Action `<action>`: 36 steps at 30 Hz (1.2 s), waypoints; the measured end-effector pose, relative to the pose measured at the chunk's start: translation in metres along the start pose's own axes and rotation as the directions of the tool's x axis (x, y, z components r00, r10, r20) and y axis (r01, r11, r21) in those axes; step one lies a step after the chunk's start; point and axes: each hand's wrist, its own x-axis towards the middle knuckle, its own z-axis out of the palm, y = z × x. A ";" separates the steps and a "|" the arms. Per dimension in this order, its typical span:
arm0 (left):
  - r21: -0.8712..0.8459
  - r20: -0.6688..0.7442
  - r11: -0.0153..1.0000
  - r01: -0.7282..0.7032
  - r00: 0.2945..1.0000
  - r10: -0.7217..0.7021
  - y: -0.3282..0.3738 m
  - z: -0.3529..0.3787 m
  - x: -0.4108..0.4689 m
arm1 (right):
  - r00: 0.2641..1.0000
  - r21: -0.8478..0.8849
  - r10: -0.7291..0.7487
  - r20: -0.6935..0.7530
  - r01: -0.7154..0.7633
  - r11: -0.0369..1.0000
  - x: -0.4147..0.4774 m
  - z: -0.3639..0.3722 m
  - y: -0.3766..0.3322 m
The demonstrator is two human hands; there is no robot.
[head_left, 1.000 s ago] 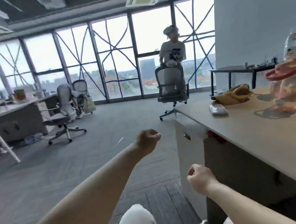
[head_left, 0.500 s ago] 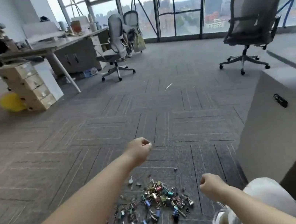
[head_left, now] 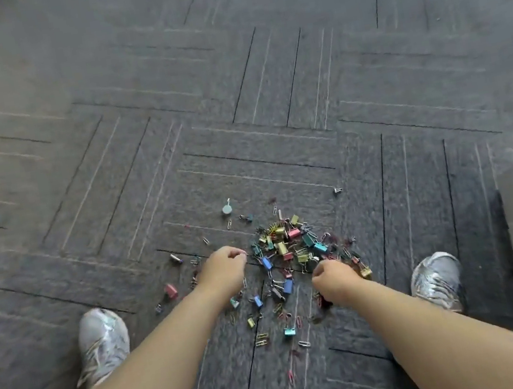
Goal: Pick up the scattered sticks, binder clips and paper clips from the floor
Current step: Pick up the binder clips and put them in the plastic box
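Your left hand and right hand, both with fingers curled, sit low over the heap of binder clips and paper clips on the carpet at lower centre of the frame, and I cannot tell whether either holds anything.

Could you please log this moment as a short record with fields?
surface: grey carpet tiles
clip pile: coloured binder and paper clips, heaped on the carpet
left hand: fingers curled, at pile's left edge; contents unclear
right hand: fingers curled, over pile's near side; contents unclear
stray: pink binder clip, left of the left hand
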 end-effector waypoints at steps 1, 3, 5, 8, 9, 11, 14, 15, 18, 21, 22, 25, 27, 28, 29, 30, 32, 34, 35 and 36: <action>0.006 0.011 1.000 0.029 1.000 -0.029 -0.013 0.012 0.015 | 1.000 -0.004 0.015 0.018 -0.015 1.000 0.016 0.007 0.004; 0.003 0.028 0.997 0.077 0.997 -0.078 -0.037 0.037 0.043 | 0.997 -0.097 0.039 0.068 -0.033 0.995 0.043 0.018 0.022; -0.014 0.042 0.993 0.120 0.992 -0.120 -0.054 0.060 0.061 | 0.991 -0.260 0.064 0.120 -0.031 0.965 0.067 0.020 0.043; -0.007 0.062 0.986 0.169 0.984 -0.168 -0.070 0.091 0.077 | 0.983 -0.475 0.061 0.176 0.030 0.880 0.091 0.000 0.061; 0.000 0.071 0.985 0.172 0.983 -0.172 -0.073 0.102 0.080 | 0.987 -0.475 0.053 0.153 0.027 0.879 0.101 -0.010 0.064; 0.016 0.093 0.986 0.164 0.982 -0.165 -0.076 0.122 0.090 | 0.997 -0.439 0.005 0.072 0.027 0.898 0.123 -0.032 0.071; 0.038 0.124 0.990 0.136 0.982 -0.140 -0.076 0.150 0.107 | 0.994 -0.391 -0.099 -0.044 0.074 0.918 0.157 -0.047 0.090; 0.033 0.124 0.990 0.134 0.983 -0.138 -0.075 0.158 0.112 | 0.989 -0.357 -0.129 -0.078 0.093 0.929 0.167 -0.044 0.097; 0.021 0.111 0.993 0.120 0.986 -0.122 -0.075 0.182 0.123 | 0.974 -0.158 -0.170 -0.152 0.146 0.977 0.186 -0.015 0.111; 0.038 0.087 0.997 0.067 0.994 -0.070 -0.069 0.202 0.130 | 0.946 -0.314 -0.262 -0.192 0.194 0.929 0.190 0.030 0.124; 0.051 0.071 0.998 0.044 0.996 -0.048 -0.066 0.207 0.132 | 0.932 -0.393 -0.314 -0.182 0.223 0.892 0.190 0.039 0.129; 0.098 0.052 0.995 0.026 0.998 -0.031 -0.057 0.222 0.135 | 0.905 -0.418 -0.394 -0.160 0.299 0.858 0.190 0.038 0.144; 0.097 0.054 0.995 0.032 0.998 -0.038 -0.053 0.232 0.133 | 0.887 -0.374 -0.411 -0.211 0.315 0.872 0.192 0.026 0.150; 0.098 0.054 0.995 0.028 0.998 -0.034 -0.051 0.237 0.131 | 0.880 -0.354 -0.411 -0.239 0.315 0.880 0.192 0.021 0.153; 0.103 0.055 0.994 0.024 0.998 -0.030 -0.050 0.241 0.129 | 0.875 -0.341 -0.408 -0.259 0.313 0.887 0.192 0.017 0.156; 0.107 0.058 0.994 0.018 0.998 -0.025 -0.049 0.245 0.128 | 0.876 -0.335 -0.402 -0.266 0.307 0.891 0.191 0.016 0.159; 0.117 0.059 0.993 0.014 0.998 -0.021 -0.049 0.251 0.126 | 0.895 -0.298 -0.372 -0.246 0.295 0.908 0.190 0.017 0.166; 0.131 0.056 0.991 0.023 0.998 -0.030 -0.051 0.255 0.123 | 0.911 -0.217 -0.343 -0.231 0.295 0.931 0.191 0.019 0.171; 0.130 0.051 0.991 0.032 0.998 -0.039 -0.052 0.256 0.122 | 0.912 -0.192 -0.344 -0.225 0.305 0.933 0.193 0.019 0.173; 0.120 0.045 0.992 0.047 0.998 -0.052 -0.052 0.258 0.121 | 0.911 -0.182 -0.350 -0.217 0.314 0.932 0.194 0.018 0.174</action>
